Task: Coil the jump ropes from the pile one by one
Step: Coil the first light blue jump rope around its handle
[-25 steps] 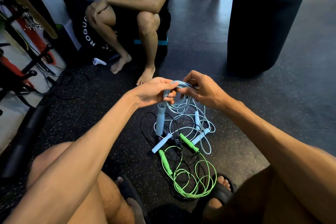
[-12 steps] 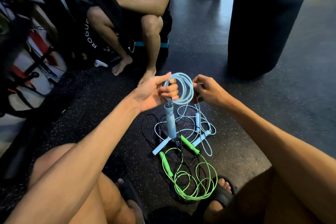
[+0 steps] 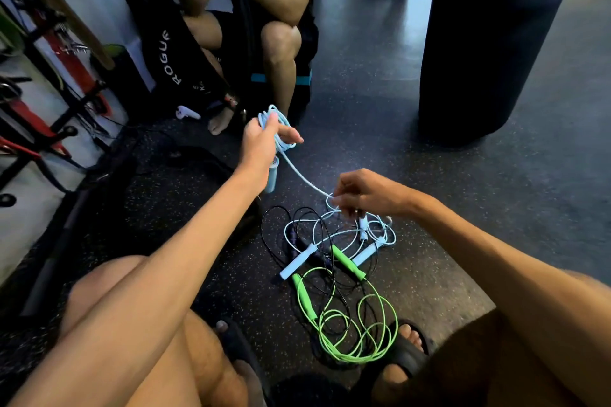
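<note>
My left hand [image 3: 264,139] is raised and grips several loops of a light blue jump rope [image 3: 281,139]; one of its blue handles [image 3: 271,175] hangs under my wrist. The rope runs taut down and right to my right hand [image 3: 363,192], which pinches it just above the pile. On the floor between my feet, the pile [image 3: 330,258] holds a green rope [image 3: 357,327] with green handles, a thin black rope [image 3: 281,211], and white-blue rope with pale handles [image 3: 297,261].
A seated person's bare legs [image 3: 281,53] are straight ahead, close behind my left hand. A black punching bag [image 3: 496,43] stands at the right. Gym racks and red gear [image 3: 39,76] line the left wall. My sandalled feet [image 3: 406,347] flank the pile.
My hands have parted: the left moved up and away with the coil, the right dropped toward the pile, drawing the blue rope taut between them.
</note>
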### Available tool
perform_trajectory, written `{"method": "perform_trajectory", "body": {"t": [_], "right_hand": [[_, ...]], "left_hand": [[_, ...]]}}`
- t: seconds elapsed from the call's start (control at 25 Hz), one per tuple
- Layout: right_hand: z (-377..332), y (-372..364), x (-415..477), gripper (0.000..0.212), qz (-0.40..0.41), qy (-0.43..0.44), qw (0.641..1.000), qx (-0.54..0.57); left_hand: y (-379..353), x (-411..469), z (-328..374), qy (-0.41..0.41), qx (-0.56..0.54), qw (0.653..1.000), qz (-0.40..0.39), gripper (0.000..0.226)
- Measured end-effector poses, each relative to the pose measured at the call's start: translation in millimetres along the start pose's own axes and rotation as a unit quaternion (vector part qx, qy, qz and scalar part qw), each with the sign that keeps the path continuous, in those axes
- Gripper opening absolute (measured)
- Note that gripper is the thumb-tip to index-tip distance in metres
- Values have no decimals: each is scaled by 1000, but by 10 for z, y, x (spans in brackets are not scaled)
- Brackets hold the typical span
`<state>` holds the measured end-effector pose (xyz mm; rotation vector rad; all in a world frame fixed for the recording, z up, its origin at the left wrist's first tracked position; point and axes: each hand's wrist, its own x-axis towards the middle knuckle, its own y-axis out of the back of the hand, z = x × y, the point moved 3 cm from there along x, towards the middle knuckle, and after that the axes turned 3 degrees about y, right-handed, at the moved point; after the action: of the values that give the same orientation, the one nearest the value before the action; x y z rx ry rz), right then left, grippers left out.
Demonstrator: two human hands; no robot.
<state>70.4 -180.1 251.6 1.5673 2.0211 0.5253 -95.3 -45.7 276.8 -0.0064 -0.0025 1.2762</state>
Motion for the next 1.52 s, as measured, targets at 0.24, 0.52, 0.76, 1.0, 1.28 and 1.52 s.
{"method": "perform_trajectory", "body": {"t": [0.24,0.52,0.76,1.0,1.28,1.52], "right_hand": [[-315,178,-45,11,195,138,966,-101],[-321,388,-114,10,333,137,931,-52],[-150,436,-41,25,332,61,941,2],[22,260,16,12,154,-53,983,79],[116,6,-33,16,-51,-106,992,35],[-140,-2,-18,15,-36,23,998,-48]], "left_hand": [[-223,-172,-24,-41,222,969,-100,17],[-531,-439,-147,110,24,941,-318,44],[-544,-501,-18,133,-69,907,-394,43],[-395,-341,108,159,-294,890,-312,32],[-198,-134,55,133,-355,921,-84,33],[-167,-31,-72,-2,-112,993,20,30]]}}
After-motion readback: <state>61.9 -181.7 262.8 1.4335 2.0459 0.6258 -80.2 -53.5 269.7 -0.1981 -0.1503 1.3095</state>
